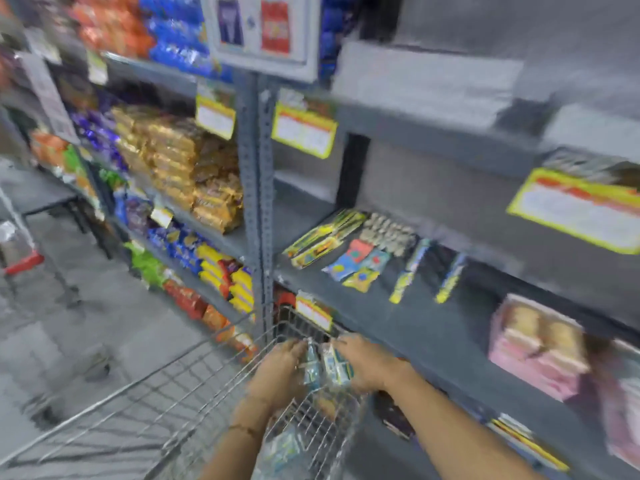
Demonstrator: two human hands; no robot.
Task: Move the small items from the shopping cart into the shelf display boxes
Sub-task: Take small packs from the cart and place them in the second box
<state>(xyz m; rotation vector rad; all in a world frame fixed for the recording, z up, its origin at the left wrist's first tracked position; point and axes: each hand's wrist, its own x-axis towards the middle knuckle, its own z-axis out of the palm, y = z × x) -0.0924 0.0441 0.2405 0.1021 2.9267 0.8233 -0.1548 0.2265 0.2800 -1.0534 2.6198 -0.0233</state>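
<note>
The frame is blurred by motion. Over the far end of the wire shopping cart (194,386), my left hand (280,368) and my right hand (367,365) both hold small blue and white packets (329,367) wrapped in clear plastic. More packets (287,448) lie in the cart's basket below my wrists. On the grey shelf (433,327) just beyond my hands lie flat display packs: yellow-green strips (325,237), colourful square sachets (360,265), a grey blister pack (388,233) and two thin yellow-blue sticks (410,271).
Pink boxed goods (540,348) stand on the same shelf to the right. A grey upright post (256,188) divides the bays. The left bay holds stacked snack packs (180,161). Yellow price tags (304,129) hang from shelf edges. A second cart with a red edge (20,261) stands at far left.
</note>
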